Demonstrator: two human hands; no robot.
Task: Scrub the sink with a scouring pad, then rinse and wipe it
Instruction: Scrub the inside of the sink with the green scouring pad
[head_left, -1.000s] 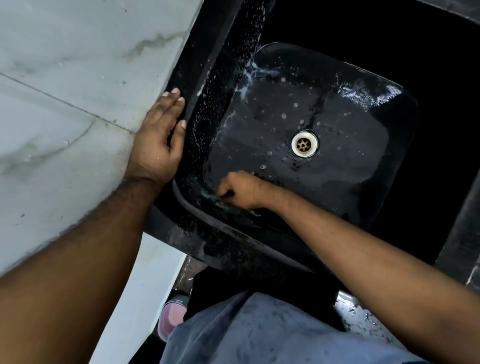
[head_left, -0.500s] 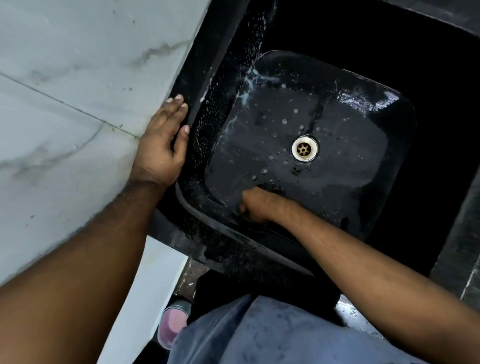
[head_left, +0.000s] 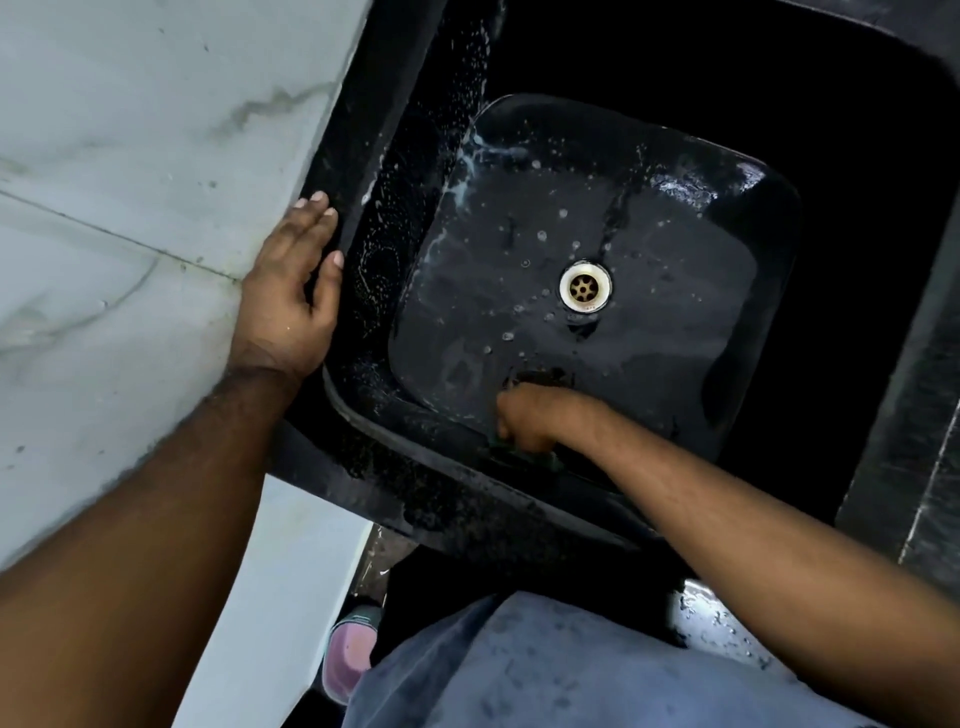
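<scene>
— Pad?
— Green scouring pad (head_left: 524, 451) sits at the near inner wall of the black sink (head_left: 649, 218), your right hand (head_left: 530, 415) curled round it.
— Left?
— Your left hand (head_left: 291, 296) lies flat, fingers straight, on the sink's left rim beside the marble wall (head_left: 130, 156).

The sink (head_left: 649, 338) is a black, square basin with rounded corners, wet and glossy, its floor dotted with soap bubbles and droplets around a round metal drain (head_left: 585, 287). Suds streak its left wall and far-left corner. The scouring pad (head_left: 511, 451) is green, mostly hidden, only a dark edge showing against the sink's near inner wall, low by the floor.
</scene>
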